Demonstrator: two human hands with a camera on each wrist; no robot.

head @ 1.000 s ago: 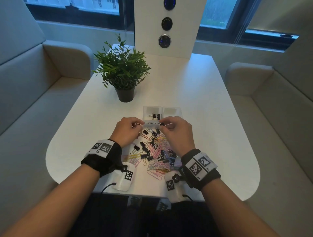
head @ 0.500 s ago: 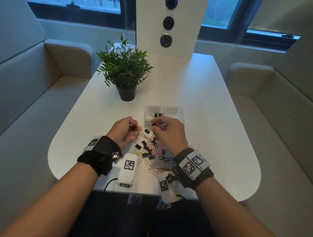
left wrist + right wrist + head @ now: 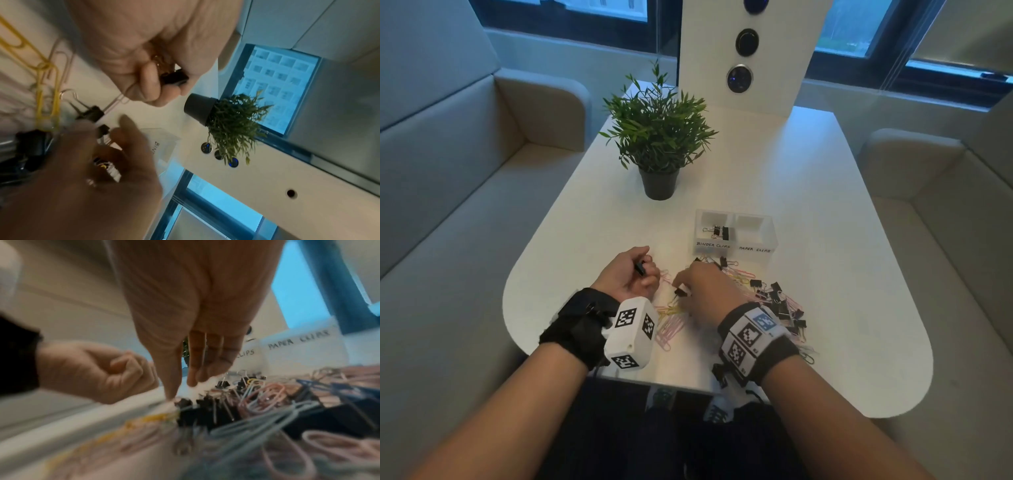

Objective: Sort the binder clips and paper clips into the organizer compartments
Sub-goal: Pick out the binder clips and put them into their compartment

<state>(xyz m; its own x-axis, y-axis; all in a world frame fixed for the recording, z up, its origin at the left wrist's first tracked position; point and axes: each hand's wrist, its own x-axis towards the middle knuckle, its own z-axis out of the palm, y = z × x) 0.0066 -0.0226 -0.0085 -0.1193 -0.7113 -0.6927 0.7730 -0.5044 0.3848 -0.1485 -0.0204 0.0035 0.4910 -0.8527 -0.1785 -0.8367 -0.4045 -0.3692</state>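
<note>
A clear organizer (image 3: 755,251) has two compartments, labelled BINDER CLIPS and PAPER CLIPS. A few binder clips (image 3: 718,232) lie in the left one; the right one looks empty. My left hand (image 3: 645,270) is curled in a fist around a black binder clip (image 3: 640,268) (image 3: 174,78), left of the pile. My right hand (image 3: 688,287) (image 3: 180,390) reaches down at the pile's left edge. Its thumb and straight fingers sit just over a black binder clip (image 3: 680,292) (image 3: 185,402), with a gap between them. Mixed clips (image 3: 777,301) spread out to the right.
A potted plant (image 3: 658,144) stands behind the organizer to the left. A white panel with round buttons (image 3: 739,78) rises at the table's far end. Pink and yellow paper clips (image 3: 669,323) lie by my left wrist, near the table's (image 3: 842,240) front edge. Sofas flank both sides.
My right hand has pulled back from the organizer's binder compartment to the pile's left edge. My left hand has drawn back and rolled palm-up, still holding its clip.
</note>
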